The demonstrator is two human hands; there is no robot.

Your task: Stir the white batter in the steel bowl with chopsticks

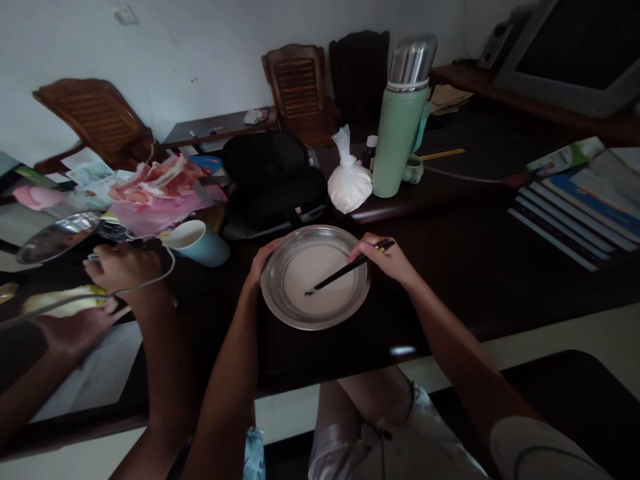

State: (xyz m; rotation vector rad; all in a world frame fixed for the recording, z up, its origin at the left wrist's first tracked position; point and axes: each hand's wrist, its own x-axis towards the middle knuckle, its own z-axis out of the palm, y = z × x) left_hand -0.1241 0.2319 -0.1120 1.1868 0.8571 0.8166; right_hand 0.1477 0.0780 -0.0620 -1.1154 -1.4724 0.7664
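On the dark table (460,260) sits a metal bowl (271,293) of pale liquid (323,260) — the left hand (263,259) touches its rim at ten o'clock, grip hard to tell; at two, the right hand's (383,259) fingers pinch dark chopsticks (345,271), tips dipped. A tied bag (350,187) stands toward one.

So this dark, slightly shiny counter (465,270) is pretty loaded: a metal bowl (320,323) near the front edge, a blue cup (213,249) off to its left, an open black case (273,180) behind, then a tied bag of white stuff (350,188), a green thermos (400,140) and stacked books (570,223) further right.
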